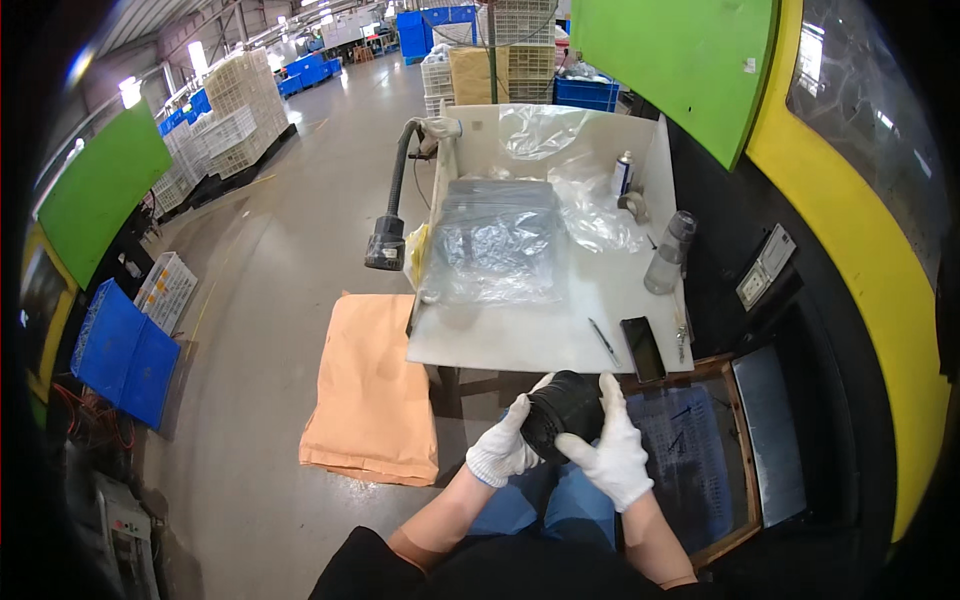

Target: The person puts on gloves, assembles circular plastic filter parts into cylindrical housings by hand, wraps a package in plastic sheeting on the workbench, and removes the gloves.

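Observation:
Between my two gloved hands is a black, round, cup-shaped plastic part (566,408), tilted, just off the near edge of the white worktable (500,340). My left hand (507,440), in a white knit glove, grips its left side. My right hand (612,450), gloved the same way, wraps its right side, with the thumb across the lower front. On the table close by lie a dark phone (643,348) and a pen (604,341). Farther back sits a stack of grey sheets or bags (497,225) under clear plastic film.
A clear bottle (670,252), a spray can (622,174) and a tape roll (633,206) stand on the table's right side. A black flexible hose (390,215) hangs at its left. Folded orange-brown paper sacks (370,390) lie left of my legs. A blue crate (690,450) sits below right.

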Demonstrator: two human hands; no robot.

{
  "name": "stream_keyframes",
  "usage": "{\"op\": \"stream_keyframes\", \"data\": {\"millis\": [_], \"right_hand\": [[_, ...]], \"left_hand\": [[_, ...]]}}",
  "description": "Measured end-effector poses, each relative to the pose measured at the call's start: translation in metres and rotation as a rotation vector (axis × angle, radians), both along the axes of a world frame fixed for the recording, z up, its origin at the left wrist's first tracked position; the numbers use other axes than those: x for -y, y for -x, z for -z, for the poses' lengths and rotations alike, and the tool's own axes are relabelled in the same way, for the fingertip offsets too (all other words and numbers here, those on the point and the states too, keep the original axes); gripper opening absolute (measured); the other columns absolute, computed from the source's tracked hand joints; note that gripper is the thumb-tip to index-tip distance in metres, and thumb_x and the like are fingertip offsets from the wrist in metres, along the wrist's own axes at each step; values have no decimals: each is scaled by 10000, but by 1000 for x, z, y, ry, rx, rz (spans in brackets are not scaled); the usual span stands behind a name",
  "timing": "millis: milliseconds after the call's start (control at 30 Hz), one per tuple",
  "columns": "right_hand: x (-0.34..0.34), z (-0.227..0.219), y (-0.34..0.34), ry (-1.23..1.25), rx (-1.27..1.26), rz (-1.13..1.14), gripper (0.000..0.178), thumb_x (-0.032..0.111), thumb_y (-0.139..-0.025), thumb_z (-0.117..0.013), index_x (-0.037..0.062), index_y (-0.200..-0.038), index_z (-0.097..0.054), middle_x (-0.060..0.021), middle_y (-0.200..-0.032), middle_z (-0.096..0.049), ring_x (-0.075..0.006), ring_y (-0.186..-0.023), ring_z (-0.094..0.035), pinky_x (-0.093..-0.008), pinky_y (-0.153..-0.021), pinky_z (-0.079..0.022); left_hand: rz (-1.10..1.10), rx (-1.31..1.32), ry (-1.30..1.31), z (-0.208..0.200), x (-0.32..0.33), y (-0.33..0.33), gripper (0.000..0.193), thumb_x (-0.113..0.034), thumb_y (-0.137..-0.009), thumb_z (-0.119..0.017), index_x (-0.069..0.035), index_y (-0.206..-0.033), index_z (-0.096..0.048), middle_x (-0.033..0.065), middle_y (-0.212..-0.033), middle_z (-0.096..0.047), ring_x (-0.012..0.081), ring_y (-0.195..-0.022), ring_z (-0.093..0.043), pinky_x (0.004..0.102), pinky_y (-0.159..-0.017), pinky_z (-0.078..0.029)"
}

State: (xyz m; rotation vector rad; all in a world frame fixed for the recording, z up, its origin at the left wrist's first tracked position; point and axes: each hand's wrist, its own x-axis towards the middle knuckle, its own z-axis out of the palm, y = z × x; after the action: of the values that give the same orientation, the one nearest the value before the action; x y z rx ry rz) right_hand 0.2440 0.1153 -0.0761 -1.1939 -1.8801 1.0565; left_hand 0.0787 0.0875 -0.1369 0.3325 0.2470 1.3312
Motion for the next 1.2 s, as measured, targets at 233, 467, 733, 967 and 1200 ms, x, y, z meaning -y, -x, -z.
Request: {"op": "stream_keyframes", "data": {"millis": [233, 467, 733, 967, 1200], "right_hand": [[14, -9, -15, 325, -553, -201, 503, 211, -859, -692, -53, -1254, -529, -135, -1210, -575, -188, -1108, -548, -305, -962, -435], [20, -5, -17, 367, -631, -190, 354, 99, -844, -697, -36, -1154, -592, -86, -1076, -624, -146, -996, -580, -286, -901, -461], [24, -11, -20, 448, -566, -179, 396, 120, -824, -717, -37, -1155, -568, -111, -1111, -598, -165, -1011, -572, -274, -873, -474], [25, -16, -10, 74, -514, -160, 357, -6, -790, -623, -23, -1144, -579, -193, -1207, -563, -252, -1106, -568, -332, -917, -467], [17, -32, -4, -299, -409, -327, 261, 60, -706, -751, 52, -955, -675, -287, -1317, -465, -368, -1183, -529, -397, -982, -433]], "left_hand": [[-6, 29, 29, -18, 28, -1, 965, -638, -762, -624, -120, -1471, -223, 199, -1457, -330, 352, -1321, -383, 528, -1048, -389], [11, -21, -54, -14, 31, -3, 1050, -658, -734, -646, -124, -1489, -148, 207, -1488, -265, 358, -1343, -345, 534, -1054, -375], [36, -32, -131, -20, 30, -5, 1121, -685, -682, -680, -127, -1489, -137, 196, -1496, -252, 323, -1356, -334, 467, -1099, -338], [19, -62, -137, -23, 34, -1, 1146, -729, -666, -654, -120, -1490, -141, 177, -1492, -268, 308, -1349, -349, 456, -1098, -345], [-1, 145, -160, -24, 35, -2, 1095, -556, -733, -724, -57, -1486, -104, 154, -1465, -324, 277, -1309, -414, 429, -1091, -354]]}}
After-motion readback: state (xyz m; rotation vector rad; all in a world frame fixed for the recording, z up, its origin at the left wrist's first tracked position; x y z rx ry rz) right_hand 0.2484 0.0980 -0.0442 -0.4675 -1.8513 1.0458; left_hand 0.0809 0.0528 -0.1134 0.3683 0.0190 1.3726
